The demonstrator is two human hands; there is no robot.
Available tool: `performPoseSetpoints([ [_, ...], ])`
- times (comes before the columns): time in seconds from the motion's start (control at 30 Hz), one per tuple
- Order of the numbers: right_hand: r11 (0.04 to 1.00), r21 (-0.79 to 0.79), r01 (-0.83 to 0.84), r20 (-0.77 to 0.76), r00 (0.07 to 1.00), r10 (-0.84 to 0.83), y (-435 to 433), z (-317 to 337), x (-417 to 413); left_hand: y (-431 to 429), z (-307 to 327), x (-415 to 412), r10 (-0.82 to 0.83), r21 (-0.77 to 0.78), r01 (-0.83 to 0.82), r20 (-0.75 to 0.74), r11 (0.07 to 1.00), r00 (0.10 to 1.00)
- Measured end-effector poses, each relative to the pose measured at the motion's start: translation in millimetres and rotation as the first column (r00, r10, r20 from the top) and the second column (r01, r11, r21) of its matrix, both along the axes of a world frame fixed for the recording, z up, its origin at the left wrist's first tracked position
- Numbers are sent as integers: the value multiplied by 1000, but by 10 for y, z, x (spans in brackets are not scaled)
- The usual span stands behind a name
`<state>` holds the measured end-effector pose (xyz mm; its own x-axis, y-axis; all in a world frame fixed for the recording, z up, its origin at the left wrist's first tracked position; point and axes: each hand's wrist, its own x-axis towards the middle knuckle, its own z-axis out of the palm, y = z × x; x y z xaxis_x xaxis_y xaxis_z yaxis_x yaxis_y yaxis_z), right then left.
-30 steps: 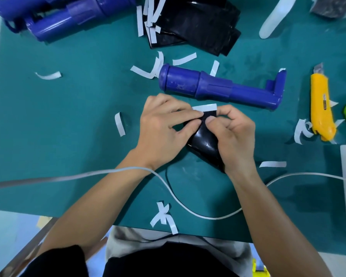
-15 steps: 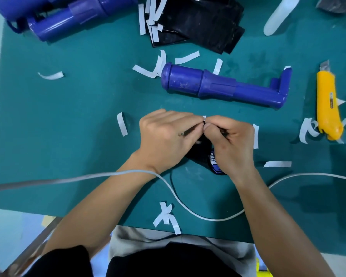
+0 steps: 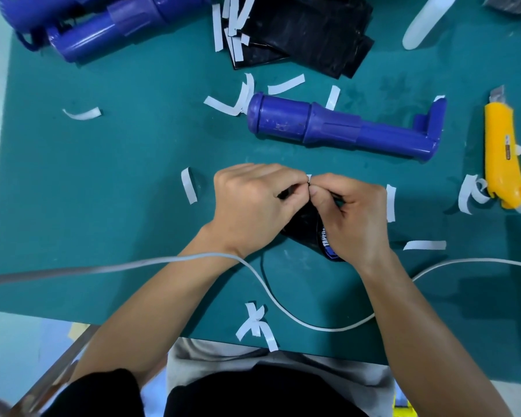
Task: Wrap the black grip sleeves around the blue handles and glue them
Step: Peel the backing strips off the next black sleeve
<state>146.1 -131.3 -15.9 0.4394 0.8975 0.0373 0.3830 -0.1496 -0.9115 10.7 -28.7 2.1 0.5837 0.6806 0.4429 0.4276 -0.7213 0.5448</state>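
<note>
A black grip sleeve (image 3: 306, 224) with a blue printed label lies on the green mat between my hands. My left hand (image 3: 253, 206) and my right hand (image 3: 352, 215) meet above it, and both pinch its top edge, where a small bit of white strip shows. Most of the sleeve is hidden under my hands. A bare blue handle (image 3: 340, 127) lies flat just beyond my hands. A stack of black sleeves (image 3: 307, 34) sits at the back, and more blue handles (image 3: 103, 28) lie at the back left.
A yellow utility knife (image 3: 503, 152) lies at the right. Several white paper strips (image 3: 188, 189) are scattered over the green mat (image 3: 103, 206). A white cable (image 3: 283, 308) crosses the mat near my wrists. A white tube-shaped object (image 3: 424, 19) lies at the back right.
My hands have closed together over the sleeve, from flat pressing to a fingertip pinch at its top edge. The white strip that lay on that edge is now nearly hidden.
</note>
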Motion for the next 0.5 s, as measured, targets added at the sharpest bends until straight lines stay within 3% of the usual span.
performPoseSetpoints([
  [0.2,1000,-2,6,-67,998,-6,23,-2,-20,-12,5,27,40,-81,-37,34,996,999],
  [0.4,1000,-14,23,-104,994,-24,35,-1,-28,54,43,2,9,-445,17,56,895,998],
  [0.5,1000,-18,20,-91,996,-21,32,-3,-17,45,52,15,23,-541,6,47,841,999],
])
